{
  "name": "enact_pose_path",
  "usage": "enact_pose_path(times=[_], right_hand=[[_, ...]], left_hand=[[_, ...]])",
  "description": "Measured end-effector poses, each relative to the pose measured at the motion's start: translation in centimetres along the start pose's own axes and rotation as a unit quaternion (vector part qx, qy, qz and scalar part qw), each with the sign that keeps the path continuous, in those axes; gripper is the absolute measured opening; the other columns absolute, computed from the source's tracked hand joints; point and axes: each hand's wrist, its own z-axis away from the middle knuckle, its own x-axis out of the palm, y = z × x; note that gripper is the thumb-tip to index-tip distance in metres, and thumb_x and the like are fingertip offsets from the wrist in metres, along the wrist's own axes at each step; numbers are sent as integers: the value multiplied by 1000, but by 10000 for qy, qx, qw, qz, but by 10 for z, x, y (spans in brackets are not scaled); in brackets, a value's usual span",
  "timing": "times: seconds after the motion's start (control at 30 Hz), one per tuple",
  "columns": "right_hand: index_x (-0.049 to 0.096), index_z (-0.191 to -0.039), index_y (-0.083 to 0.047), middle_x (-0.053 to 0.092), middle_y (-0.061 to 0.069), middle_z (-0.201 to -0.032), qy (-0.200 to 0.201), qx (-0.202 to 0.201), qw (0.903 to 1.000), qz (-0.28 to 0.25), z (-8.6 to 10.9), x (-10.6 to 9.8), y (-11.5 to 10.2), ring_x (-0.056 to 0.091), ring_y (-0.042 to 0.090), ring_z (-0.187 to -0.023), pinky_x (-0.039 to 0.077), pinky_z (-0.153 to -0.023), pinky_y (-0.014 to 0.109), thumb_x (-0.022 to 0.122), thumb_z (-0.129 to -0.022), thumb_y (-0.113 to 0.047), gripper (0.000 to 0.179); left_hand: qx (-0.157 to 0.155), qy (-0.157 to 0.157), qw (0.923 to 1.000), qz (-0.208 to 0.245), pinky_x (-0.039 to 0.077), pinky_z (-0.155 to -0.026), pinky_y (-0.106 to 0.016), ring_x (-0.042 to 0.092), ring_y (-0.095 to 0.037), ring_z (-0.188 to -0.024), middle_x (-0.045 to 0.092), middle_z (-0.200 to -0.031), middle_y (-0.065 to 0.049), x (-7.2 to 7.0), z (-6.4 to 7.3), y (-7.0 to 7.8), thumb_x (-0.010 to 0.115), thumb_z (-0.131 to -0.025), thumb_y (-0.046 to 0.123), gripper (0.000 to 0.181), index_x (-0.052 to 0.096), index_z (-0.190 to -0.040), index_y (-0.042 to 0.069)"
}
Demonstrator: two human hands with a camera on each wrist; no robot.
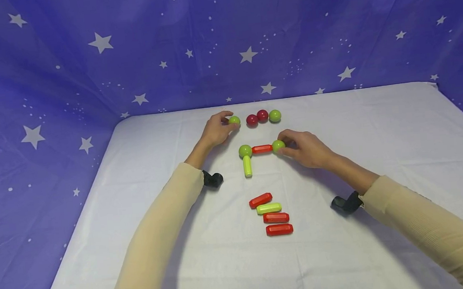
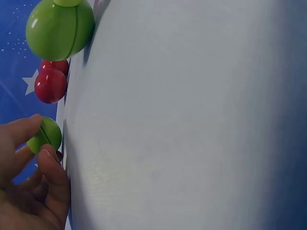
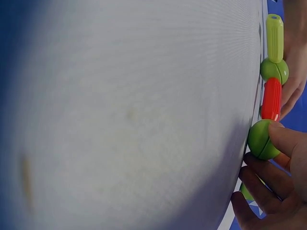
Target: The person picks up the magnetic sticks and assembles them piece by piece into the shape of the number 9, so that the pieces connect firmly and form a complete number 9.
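At the back of the table my left hand (image 1: 216, 129) pinches a loose green ball (image 1: 234, 120) between thumb and fingers; the left wrist view shows the same ball (image 2: 46, 135) with a groove around it. My right hand (image 1: 307, 147) holds another green ball (image 1: 278, 146) at the right end of a red rod (image 1: 262, 149). The rod's left end joins a green corner ball (image 1: 245, 151). From that ball a yellow-green rod (image 1: 247, 166) points toward the front, making an L shape. In the right wrist view, thumb and fingers lie around the held ball (image 3: 262, 140).
Right of my left hand sit two red balls (image 1: 257, 117) and a green ball (image 1: 275, 116). Nearer the front lie a tilted red rod (image 1: 260, 200), a yellow-green rod (image 1: 268, 208) and two more red rods (image 1: 277, 223). A starry blue cloth (image 1: 190, 39) hangs behind the white-covered table (image 1: 347, 262).
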Motion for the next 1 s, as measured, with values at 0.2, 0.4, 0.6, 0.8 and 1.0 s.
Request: enact_pose_path(times=[0.2,0.4,0.6,0.8,1.0], right_hand=[[61,-118,-5,69,12,-110,-23,-4,10000,-3,0,0,0,62,31,-108,45,-96,50,69,-93,-13,27],[61,-119,-5,69,13,-112,-12,-20,10000,-18,1,-1,0,62,31,-109,44,-97,50,69,-93,-13,28],[61,-119,-5,69,13,-111,-24,-45,10000,-47,0,0,1,62,31,-109,44,-96,50,69,-93,-13,28],[61,-119,-5,69,12,-112,-26,-41,10000,-48,0,0,2,61,31,-110,44,-97,50,69,-94,-13,28],[61,-118,-5,69,12,-111,0,-93,9999,-37,0,0,3,62,31,-108,45,-96,50,69,-93,-12,28]], left_hand=[[-230,105,9988,426,50,-61,-26,59,-16,-72,61,-114,-13,1,5,2,69,-94,28,44,58,-132,8],[-408,114,9931,1097,45,-52,-26,54,-15,-58,62,-100,-10,1,15,7,71,-92,32,44,58,-126,8],[-559,204,9891,1348,43,-53,-25,55,-17,-63,63,-105,-10,1,27,8,69,-92,39,46,58,-125,9],[-764,209,9845,1566,42,-51,-27,54,-18,-64,62,-103,-13,1,41,9,68,-92,40,46,55,-122,8],[-614,202,9820,1777,39,-47,-26,50,-17,-60,59,-100,-10,2,56,12,68,-93,36,47,53,-127,6]])
